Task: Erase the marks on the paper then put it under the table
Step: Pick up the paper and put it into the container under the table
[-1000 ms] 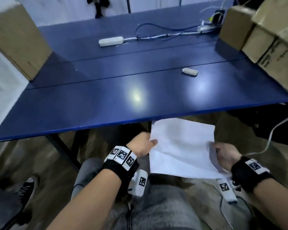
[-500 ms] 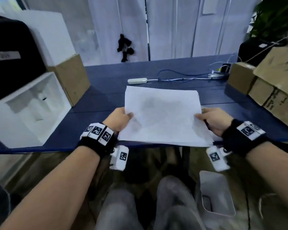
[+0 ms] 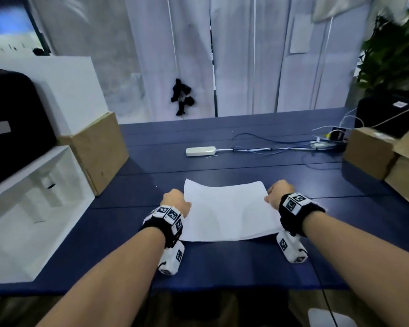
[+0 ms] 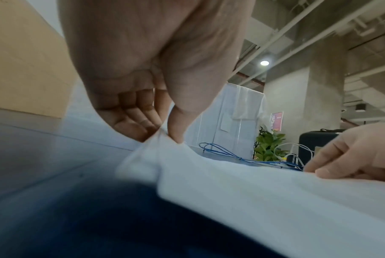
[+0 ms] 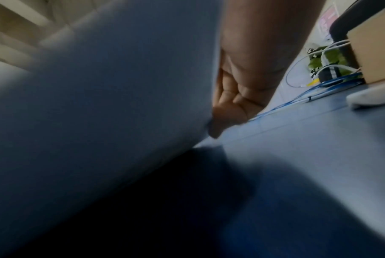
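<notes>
- Paper [image 3: 229,208]: one white sheet on the blue table [image 3: 222,267], near the front edge, between the two hands; its sides are raised slightly off the surface.
- Left hand [image 3: 176,201]: thumb and fingertips [image 4: 143,129] pinch the sheet's left edge, bunching it into a small fold.
- Right hand [image 3: 278,193]: curled fingers pinch the right edge, seen from both wrist views.
- Surroundings: a white adapter [image 3: 200,151] with blue cables [image 3: 269,147] lies farther back; cardboard boxes [image 3: 373,149] stand to the right.
- Risk, as a judgement: the pinch may crease the thin sheet, and uneven pull between the hands could tear it; rubbing before it lies flat would wrinkle it.
- Hard to make out: the marks themselves, since only faint grey shading shows on the sheet. No eraser is identifiable; a pale object at the right-wrist view's edge is cut off. The space under the table is mostly hidden.
</notes>
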Demonstrator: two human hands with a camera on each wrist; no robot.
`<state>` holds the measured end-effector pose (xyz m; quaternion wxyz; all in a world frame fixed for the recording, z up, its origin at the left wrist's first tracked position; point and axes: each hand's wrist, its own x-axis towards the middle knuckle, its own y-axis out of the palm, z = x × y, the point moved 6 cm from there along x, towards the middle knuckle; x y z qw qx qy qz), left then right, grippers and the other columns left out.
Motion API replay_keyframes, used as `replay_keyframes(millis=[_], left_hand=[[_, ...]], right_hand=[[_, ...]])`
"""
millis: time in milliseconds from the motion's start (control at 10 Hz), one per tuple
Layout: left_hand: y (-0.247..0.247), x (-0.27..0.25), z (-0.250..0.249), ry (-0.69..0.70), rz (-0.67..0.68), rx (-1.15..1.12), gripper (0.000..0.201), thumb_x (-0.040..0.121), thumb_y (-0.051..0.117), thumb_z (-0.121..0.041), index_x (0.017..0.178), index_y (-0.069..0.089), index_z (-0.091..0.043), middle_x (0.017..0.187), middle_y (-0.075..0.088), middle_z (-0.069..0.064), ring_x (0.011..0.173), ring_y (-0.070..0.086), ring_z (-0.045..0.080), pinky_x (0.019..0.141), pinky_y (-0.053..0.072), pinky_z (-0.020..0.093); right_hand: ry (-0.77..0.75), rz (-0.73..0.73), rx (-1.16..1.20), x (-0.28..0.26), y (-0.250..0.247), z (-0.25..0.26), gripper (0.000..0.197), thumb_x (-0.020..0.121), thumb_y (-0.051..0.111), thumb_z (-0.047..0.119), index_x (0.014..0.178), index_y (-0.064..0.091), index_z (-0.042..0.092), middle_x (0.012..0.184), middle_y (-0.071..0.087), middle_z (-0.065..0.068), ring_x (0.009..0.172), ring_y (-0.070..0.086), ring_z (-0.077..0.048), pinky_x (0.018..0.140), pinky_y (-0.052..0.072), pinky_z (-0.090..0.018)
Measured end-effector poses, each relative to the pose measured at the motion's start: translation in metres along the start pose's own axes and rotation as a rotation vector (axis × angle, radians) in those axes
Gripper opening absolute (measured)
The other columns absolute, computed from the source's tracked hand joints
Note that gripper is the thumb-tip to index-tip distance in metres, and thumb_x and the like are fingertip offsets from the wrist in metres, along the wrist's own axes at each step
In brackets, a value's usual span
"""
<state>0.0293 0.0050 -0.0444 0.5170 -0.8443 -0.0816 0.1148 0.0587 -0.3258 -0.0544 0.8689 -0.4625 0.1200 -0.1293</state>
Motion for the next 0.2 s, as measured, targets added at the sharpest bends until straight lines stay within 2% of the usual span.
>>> replay_keyframes(millis=[100, 200], left_hand=[[0.0070, 0.0119, 0.0031, 0.034, 0.069, 0.064, 0.037, 0.089, 0.064, -0.045, 0.074, 0.060, -0.011, 0.085, 0.069, 0.011, 0.085, 0.067, 0.027, 0.061, 0.045, 0.026], [0.0004, 0.0192, 0.0073, 0.063, 0.083, 0.050, 0.042, 0.091, 0.057, -0.055, 0.078, 0.064, -0.016, 0.082, 0.068, 0.005, 0.101, 0.067, 0.028, 0.065, 0.045, 0.026]], right_hand=[[-0.003, 0.044, -0.066, 0.0096, -0.0014, -0.0047, 0.021, 0.083, 0.066, 0.022, 0.096, 0.072, 0.007, 0.101, 0.072, -0.013, 0.091, 0.067, -0.031, 0.071, 0.050, -0.027], [0.003, 0.064, -0.054, 0.0046, -0.0094, -0.0099, 0.026, 0.082, 0.063, 0.035, 0.079, 0.064, 0.009, 0.093, 0.068, -0.016, 0.082, 0.064, -0.032, 0.071, 0.049, -0.030]])
